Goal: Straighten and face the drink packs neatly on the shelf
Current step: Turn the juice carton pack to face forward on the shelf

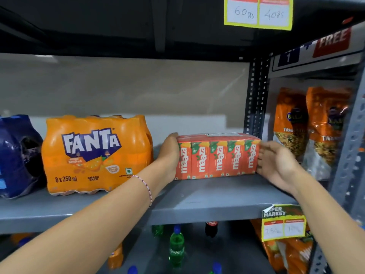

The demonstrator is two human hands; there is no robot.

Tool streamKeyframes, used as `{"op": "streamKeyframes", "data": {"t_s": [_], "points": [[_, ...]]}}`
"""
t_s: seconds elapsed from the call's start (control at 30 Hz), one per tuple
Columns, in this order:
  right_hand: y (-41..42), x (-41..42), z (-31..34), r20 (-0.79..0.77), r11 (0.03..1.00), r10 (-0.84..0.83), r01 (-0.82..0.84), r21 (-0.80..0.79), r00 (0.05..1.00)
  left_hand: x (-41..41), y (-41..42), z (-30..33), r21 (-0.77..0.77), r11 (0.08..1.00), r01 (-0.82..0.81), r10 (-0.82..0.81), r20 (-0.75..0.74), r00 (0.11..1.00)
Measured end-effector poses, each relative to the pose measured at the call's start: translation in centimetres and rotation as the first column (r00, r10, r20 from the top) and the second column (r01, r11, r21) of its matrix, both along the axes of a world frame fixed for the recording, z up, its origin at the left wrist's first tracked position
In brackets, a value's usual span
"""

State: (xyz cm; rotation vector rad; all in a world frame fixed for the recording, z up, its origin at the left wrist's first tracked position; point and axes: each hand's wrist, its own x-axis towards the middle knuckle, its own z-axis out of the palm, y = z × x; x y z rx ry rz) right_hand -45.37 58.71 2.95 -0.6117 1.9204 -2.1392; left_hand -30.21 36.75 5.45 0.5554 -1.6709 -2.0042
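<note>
A dark blue pack (pixel 16 155) is running off the frame's left edge, its label unreadable to me, and the lower price tag (pixel 283 222) is showing only "SUPER MARKET". I am watching the left hand (pixel 167 155) gripping the left end of the Maaza carton pack (pixel 217 157) (five cartons facing out) on the grey shelf (pixel 197 198), beside the Fanta pack (pixel 94 155) marked "8 x 250 ml". The right hand (pixel 276 165) is lying open-palmed against its right end.

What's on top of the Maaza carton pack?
A small white label lies under the shrink wrap on top of the Maaza pack. Nothing is stacked on it. The left hand covers its left end.
</note>
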Motion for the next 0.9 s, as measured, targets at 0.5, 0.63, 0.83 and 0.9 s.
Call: {"op": "streamKeyframes", "data": {"t_s": [0.5,0.63,0.83,0.9], "points": [[1.7,6.9,-1.2,-0.175,0.991,0.134,-0.129,0.045,0.975,1.9,-0.6,-0.5,0.045,0.989,0.138,-0.138,0.005,0.99],[1.3,6.6,-1.8,-0.19,0.999,0.017,-0.024,-0.039,0.982,2.1,0.4,-0.8,0.029,0.978,0.205,-0.204,-0.021,0.979],[1.9,5.0,-3.1,-0.132,0.984,-0.102,0.08,-0.161,0.986,1.8,2.0,-0.7,0.01,0.955,0.295,-0.294,-0.042,0.955],[2.0,4.8,-3.2,-0.133,0.982,-0.118,0.096,-0.164,0.984,1.7,1.9,-0.8,0.002,0.954,0.301,-0.301,-0.036,0.953]]}}
